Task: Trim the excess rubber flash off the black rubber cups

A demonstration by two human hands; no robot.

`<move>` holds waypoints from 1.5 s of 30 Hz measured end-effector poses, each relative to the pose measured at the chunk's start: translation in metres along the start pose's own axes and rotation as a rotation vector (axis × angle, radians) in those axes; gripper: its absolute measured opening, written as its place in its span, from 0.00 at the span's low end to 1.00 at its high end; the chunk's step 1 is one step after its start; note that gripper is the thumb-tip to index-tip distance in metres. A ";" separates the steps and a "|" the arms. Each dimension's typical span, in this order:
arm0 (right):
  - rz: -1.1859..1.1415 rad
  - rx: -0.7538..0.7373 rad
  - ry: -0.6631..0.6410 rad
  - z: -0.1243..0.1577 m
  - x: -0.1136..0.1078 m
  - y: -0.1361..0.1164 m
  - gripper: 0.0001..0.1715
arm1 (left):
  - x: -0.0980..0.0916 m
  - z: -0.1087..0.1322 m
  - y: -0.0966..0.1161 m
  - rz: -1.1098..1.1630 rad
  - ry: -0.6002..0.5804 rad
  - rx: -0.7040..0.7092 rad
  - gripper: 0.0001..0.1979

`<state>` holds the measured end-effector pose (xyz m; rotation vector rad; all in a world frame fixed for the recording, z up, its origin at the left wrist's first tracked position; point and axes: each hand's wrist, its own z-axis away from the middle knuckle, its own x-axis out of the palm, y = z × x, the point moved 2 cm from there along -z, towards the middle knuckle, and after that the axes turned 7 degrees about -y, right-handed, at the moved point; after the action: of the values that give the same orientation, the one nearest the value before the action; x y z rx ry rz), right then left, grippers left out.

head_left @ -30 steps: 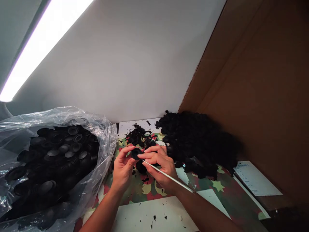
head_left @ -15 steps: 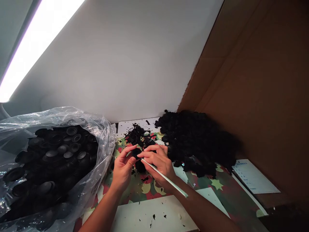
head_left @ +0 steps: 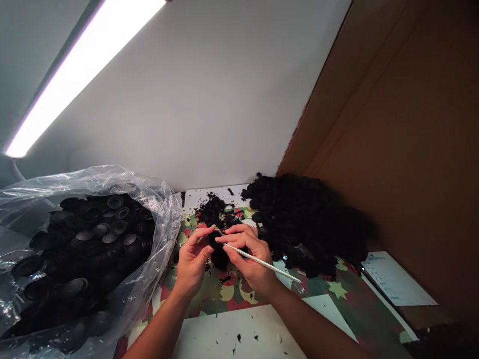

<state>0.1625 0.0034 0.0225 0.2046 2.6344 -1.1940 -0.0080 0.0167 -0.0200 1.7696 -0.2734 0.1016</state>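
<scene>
Between the fingertips of my left hand (head_left: pixel 192 259) is a small round black rubber part (head_left: pixel 214 240), its far side hidden. My right hand (head_left: pixel 251 254) pinches a thin white stick (head_left: pixel 267 264), whose near end points down to the right and whose other end is at the black part. On the left a clear plastic bag (head_left: pixel 168 214) lies wide open, holding many black ribbed rubber caps (head_left: pixel 101 229). Just beyond my hands is a small heap of black scraps (head_left: pixel 213 207).
A large pile of black pieces (head_left: pixel 307 219) leans toward a cardboard wall (head_left: pixel 392 139) on the right. A white printed paper (head_left: pixel 400 279) lies beside it. A white board (head_left: pixel 224 334) with black crumbs is in front. A bright tube lamp (head_left: pixel 86 65) hangs at upper left.
My right hand has turned the stick to a flatter slant, its near end shifting up and right. My left hand keeps its hold on the black part. The view has shifted slightly.
</scene>
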 end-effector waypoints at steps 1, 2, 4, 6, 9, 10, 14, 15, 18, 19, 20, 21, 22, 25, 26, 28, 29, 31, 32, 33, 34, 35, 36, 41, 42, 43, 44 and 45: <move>-0.027 0.006 -0.018 0.000 0.001 0.000 0.08 | 0.000 0.000 0.000 -0.009 0.001 0.005 0.18; -0.043 0.008 -0.031 0.001 0.002 -0.001 0.08 | 0.000 0.000 0.000 -0.015 0.002 0.009 0.17; -0.055 0.004 -0.044 0.001 0.003 -0.001 0.08 | 0.000 0.000 0.001 -0.015 -0.009 0.010 0.17; -0.053 -0.001 -0.048 0.001 0.003 -0.001 0.08 | 0.002 0.000 0.002 -0.016 -0.018 0.005 0.16; -0.031 -0.003 -0.056 0.001 0.003 -0.002 0.08 | 0.004 -0.001 0.005 -0.025 -0.008 0.000 0.17; -0.021 -0.008 -0.059 0.001 0.003 -0.003 0.08 | 0.005 -0.001 0.006 -0.028 0.001 0.002 0.17; 0.038 -0.046 -0.044 0.003 0.005 -0.004 0.08 | 0.005 -0.001 0.006 -0.032 0.036 0.013 0.17; 0.069 -0.054 -0.041 0.004 0.006 -0.003 0.08 | 0.005 -0.001 0.005 -0.030 0.040 0.011 0.17; 0.210 -0.074 -0.024 0.007 0.009 -0.001 0.09 | 0.003 0.000 0.001 -0.026 0.037 0.001 0.18; 0.255 -0.082 -0.002 0.008 0.009 0.000 0.09 | 0.003 0.000 -0.001 -0.025 0.035 0.004 0.18; 0.287 -0.093 0.033 0.009 0.008 0.001 0.09 | 0.003 0.001 -0.002 -0.022 0.033 0.008 0.18; 0.303 -0.102 0.074 0.009 0.007 0.002 0.08 | 0.003 0.001 -0.003 -0.018 0.028 0.011 0.18; 0.302 -0.108 0.113 0.008 0.005 0.002 0.08 | 0.003 0.001 -0.004 -0.011 0.022 0.014 0.18; 0.204 -0.076 0.170 0.006 0.000 0.005 0.08 | 0.004 0.000 0.000 0.001 0.016 0.031 0.16; 0.150 -0.051 0.169 0.005 -0.002 0.007 0.07 | 0.004 -0.001 0.004 -0.021 0.008 0.047 0.15; 0.048 0.022 0.165 0.003 -0.005 0.014 0.06 | 0.005 -0.003 0.013 -0.138 -0.043 0.091 0.12; 0.010 0.070 0.163 0.002 -0.006 0.019 0.06 | 0.005 -0.004 0.019 -0.219 -0.077 0.114 0.10; -0.039 0.190 0.189 0.000 -0.009 0.030 0.10 | 0.005 -0.005 0.029 -0.363 -0.122 0.152 0.08; -0.050 0.247 0.215 -0.001 -0.012 0.037 0.13 | 0.005 -0.005 0.035 -0.411 -0.123 0.169 0.08; -0.051 0.288 0.248 -0.002 -0.015 0.043 0.16 | 0.004 -0.004 0.041 -0.450 -0.115 0.192 0.08; -0.042 0.312 0.280 -0.003 -0.018 0.049 0.18 | 0.004 -0.002 0.048 -0.498 -0.114 0.223 0.09; -0.023 0.323 0.309 -0.004 -0.022 0.054 0.19 | 0.003 0.000 0.057 -0.571 -0.116 0.264 0.09; 0.003 0.328 0.328 -0.006 -0.026 0.059 0.20 | 0.002 0.003 0.067 -0.671 -0.118 0.318 0.10; 0.107 0.315 0.231 -0.012 -0.036 0.075 0.17 | -0.035 0.019 0.129 -1.306 0.223 0.452 0.15; 0.118 0.284 0.183 -0.013 -0.034 0.076 0.17 | -0.049 0.020 0.138 -1.415 0.342 0.390 0.15; 0.126 0.252 0.133 -0.014 -0.031 0.078 0.16 | -0.064 0.020 0.144 -1.497 0.443 0.299 0.15; 0.137 0.230 0.087 -0.014 -0.027 0.080 0.15 | -0.077 0.019 0.147 -1.544 0.505 0.220 0.15; 0.157 0.228 0.047 -0.013 -0.022 0.082 0.13 | -0.087 0.018 0.148 -1.573 0.520 0.156 0.14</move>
<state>0.1998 0.0662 -0.0222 0.4758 2.4630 -1.4475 -0.1289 -0.0178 0.0982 1.5885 1.5147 -0.5501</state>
